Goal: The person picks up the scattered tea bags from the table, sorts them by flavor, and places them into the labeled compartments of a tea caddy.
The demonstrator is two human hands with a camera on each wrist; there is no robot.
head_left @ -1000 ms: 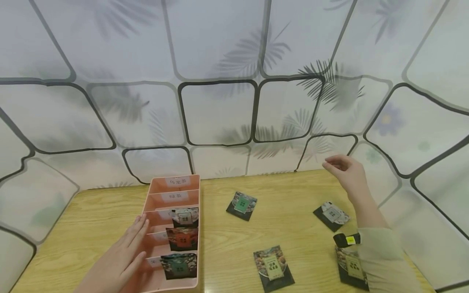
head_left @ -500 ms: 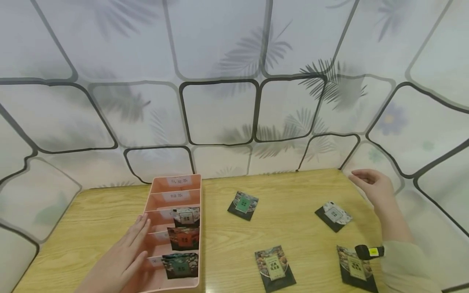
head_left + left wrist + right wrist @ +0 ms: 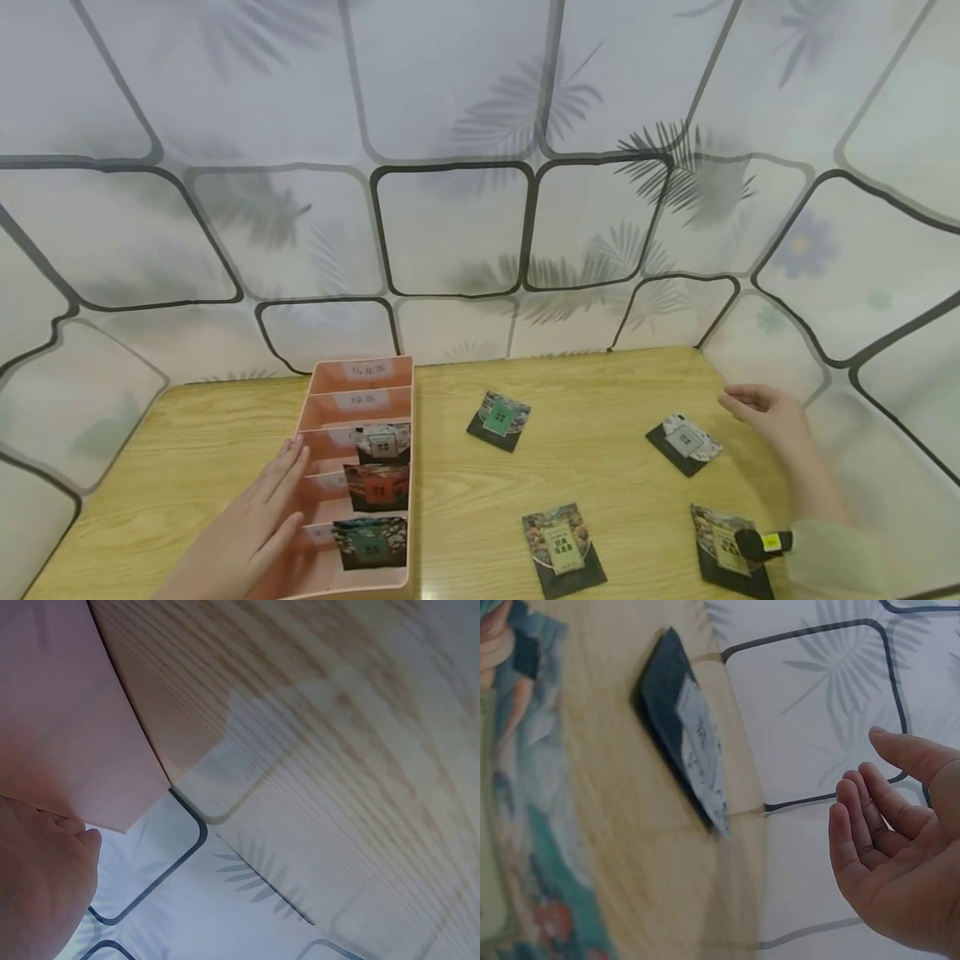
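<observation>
My left hand (image 3: 255, 512) rests along the left rim of a pink divided box (image 3: 321, 379), fingers straight. Three tea packets stand in the box's nearer compartments: one white and black (image 3: 383, 443), one red (image 3: 366, 489), one dark green (image 3: 371, 543). Nothing is in my right hand (image 3: 767, 418), which hovers over the table's right side with loosely bent fingers. Nearest to it lies a white-and-black packet (image 3: 684, 444). In the right wrist view, that packet (image 3: 682, 735) is apart from my fingers (image 3: 841, 832). My left fingertips are partly hidden in the left wrist view.
On the wooden table (image 3: 465, 508) lie a green-label packet (image 3: 498, 421) and two yellow-label packets, one in front (image 3: 564, 550) and one at the right (image 3: 720, 546), partly covered by my wristband (image 3: 763, 544). A patterned curtain (image 3: 450, 233) rises behind the table.
My right hand has moved right and lower, from behind the white-and-black packet to its right side. My left hand stays on the box. The packets lie as before.
</observation>
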